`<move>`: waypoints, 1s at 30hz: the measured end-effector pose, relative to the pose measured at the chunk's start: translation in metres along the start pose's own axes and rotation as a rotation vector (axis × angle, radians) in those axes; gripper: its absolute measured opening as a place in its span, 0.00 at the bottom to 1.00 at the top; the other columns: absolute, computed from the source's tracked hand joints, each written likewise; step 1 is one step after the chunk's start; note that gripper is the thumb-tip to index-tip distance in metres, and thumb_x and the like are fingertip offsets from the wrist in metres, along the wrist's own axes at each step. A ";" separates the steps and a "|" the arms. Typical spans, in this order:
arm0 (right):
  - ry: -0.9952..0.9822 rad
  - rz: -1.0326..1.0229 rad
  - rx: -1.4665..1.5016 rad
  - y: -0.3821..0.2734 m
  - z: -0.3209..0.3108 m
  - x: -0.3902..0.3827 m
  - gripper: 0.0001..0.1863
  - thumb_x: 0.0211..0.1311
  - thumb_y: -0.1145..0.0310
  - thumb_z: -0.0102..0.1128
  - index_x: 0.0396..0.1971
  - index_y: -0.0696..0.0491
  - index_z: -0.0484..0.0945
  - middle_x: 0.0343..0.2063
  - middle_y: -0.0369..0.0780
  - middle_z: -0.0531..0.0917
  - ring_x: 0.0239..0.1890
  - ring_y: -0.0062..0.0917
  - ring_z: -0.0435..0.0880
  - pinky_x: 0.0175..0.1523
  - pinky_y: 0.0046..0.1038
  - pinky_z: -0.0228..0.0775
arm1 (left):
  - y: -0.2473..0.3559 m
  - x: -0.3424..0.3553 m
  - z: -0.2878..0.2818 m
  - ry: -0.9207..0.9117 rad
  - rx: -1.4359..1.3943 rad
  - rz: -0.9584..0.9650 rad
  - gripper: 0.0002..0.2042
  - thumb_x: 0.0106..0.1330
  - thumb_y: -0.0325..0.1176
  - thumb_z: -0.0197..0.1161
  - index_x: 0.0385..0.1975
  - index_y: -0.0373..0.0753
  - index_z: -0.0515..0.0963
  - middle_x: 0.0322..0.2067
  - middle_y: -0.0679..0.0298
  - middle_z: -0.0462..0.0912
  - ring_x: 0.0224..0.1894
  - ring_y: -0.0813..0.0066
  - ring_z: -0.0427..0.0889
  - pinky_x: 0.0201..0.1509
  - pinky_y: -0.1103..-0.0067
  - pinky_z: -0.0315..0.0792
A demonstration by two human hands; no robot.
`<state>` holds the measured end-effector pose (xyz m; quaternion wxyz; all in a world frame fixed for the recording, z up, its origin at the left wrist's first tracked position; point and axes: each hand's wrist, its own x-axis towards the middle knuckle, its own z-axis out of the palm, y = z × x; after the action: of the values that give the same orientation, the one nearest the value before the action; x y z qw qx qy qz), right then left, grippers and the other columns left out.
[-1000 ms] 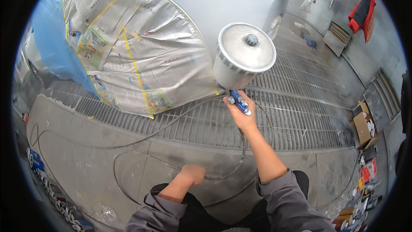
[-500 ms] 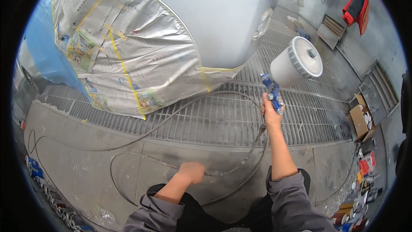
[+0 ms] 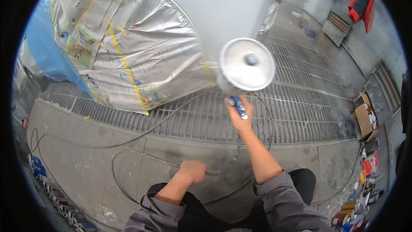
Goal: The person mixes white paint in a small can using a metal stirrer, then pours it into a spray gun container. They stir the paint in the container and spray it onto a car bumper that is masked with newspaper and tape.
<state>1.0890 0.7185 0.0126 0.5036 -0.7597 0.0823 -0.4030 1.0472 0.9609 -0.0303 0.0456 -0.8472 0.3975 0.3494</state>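
My right hand (image 3: pixel 240 115) grips a blue spray gun (image 3: pixel 238 106) with a round white-lidded paint cup (image 3: pixel 247 65) on top. The cup hides the gun's nozzle and stands in front of the lower edge of a grey car panel (image 3: pixel 219 13). Closer to me and to the left, my left hand (image 3: pixel 192 171) is closed around the air hose (image 3: pixel 212 173). The hose runs from there up toward the gun and loops over the floor. Newspaper masking (image 3: pixel 167 56) with yellow tape covers the area left of the panel.
Metal floor grating (image 3: pixel 193 122) runs under the car. Blue sheeting (image 3: pixel 47 47) hangs at far left. By the right wall stand an open cardboard box (image 3: pixel 365 118) and several paint cans (image 3: pixel 341 219). A red and black garment (image 3: pixel 362 8) hangs on that wall.
My right hand has swung the spray gun to the left, and the cup's lid now faces me more. My left hand stays on the hose, nearly still.
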 end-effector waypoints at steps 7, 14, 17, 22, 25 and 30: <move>-0.150 0.042 0.122 0.020 0.024 0.008 0.15 0.61 0.63 0.78 0.39 0.57 0.83 0.24 0.37 0.85 0.28 0.17 0.80 0.35 0.26 0.73 | -0.002 0.002 -0.001 0.029 -0.020 0.027 0.14 0.70 0.43 0.63 0.42 0.40 0.88 0.43 0.53 0.90 0.50 0.49 0.88 0.52 0.56 0.82; 0.110 0.335 0.345 0.070 -0.048 0.019 0.10 0.70 0.66 0.72 0.33 0.51 0.77 0.18 0.28 0.75 0.17 0.11 0.70 0.23 0.19 0.58 | 0.008 0.010 -0.007 0.042 -0.045 0.061 0.12 0.66 0.36 0.62 0.42 0.39 0.89 0.44 0.53 0.90 0.49 0.49 0.89 0.52 0.58 0.83; 0.265 0.333 0.335 0.091 -0.103 0.046 0.09 0.70 0.66 0.70 0.35 0.52 0.79 0.19 0.29 0.77 0.16 0.12 0.71 0.20 0.20 0.59 | 0.018 0.027 -0.009 0.121 -0.050 0.099 0.12 0.68 0.39 0.62 0.40 0.39 0.89 0.43 0.52 0.90 0.48 0.48 0.89 0.51 0.57 0.82; 0.407 0.386 0.283 0.033 -0.159 0.088 0.08 0.70 0.65 0.71 0.34 0.53 0.85 0.24 0.30 0.83 0.14 0.13 0.69 0.18 0.20 0.60 | -0.036 0.049 0.058 0.283 -0.086 0.176 0.13 0.71 0.44 0.61 0.47 0.48 0.86 0.41 0.53 0.89 0.46 0.47 0.87 0.48 0.54 0.81; 0.357 0.438 0.343 -0.069 -0.209 0.124 0.07 0.76 0.64 0.63 0.43 0.52 0.82 0.34 0.35 0.87 0.14 0.14 0.70 0.18 0.22 0.62 | -0.041 0.002 0.051 0.348 -0.105 0.246 0.14 0.75 0.45 0.58 0.51 0.49 0.83 0.45 0.56 0.87 0.48 0.48 0.87 0.49 0.55 0.81; 0.179 0.533 0.298 -0.285 -0.283 0.215 0.10 0.77 0.65 0.61 0.49 0.54 0.80 0.35 0.36 0.86 0.14 0.15 0.70 0.19 0.23 0.62 | 0.017 -0.126 -0.063 0.316 -0.138 0.342 0.15 0.75 0.45 0.59 0.55 0.50 0.81 0.46 0.57 0.85 0.50 0.50 0.86 0.52 0.56 0.79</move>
<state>0.9547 0.5434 0.4106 0.6878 -0.5908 0.2627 -0.3298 1.0148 1.0080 0.0996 -0.1349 -0.8128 0.5126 0.2415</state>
